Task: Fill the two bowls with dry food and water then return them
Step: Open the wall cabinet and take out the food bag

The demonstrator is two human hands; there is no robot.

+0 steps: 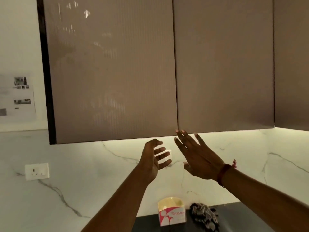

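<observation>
Hovering raised: left hand (150, 160), right hand (199, 158)

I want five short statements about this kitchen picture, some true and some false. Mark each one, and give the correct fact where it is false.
1. The left cabinet door and the right cabinet door are closed. True.
2. The left hand holds a bowl. False: it holds nothing; its fingers are loosely curled.
3. The right hand has straight fingers near the right door's lower edge. True.
4. The tissue box stands right of the cloth. False: it stands left of it.
5. A red band is on the left wrist. False: it is on the right wrist.
</observation>
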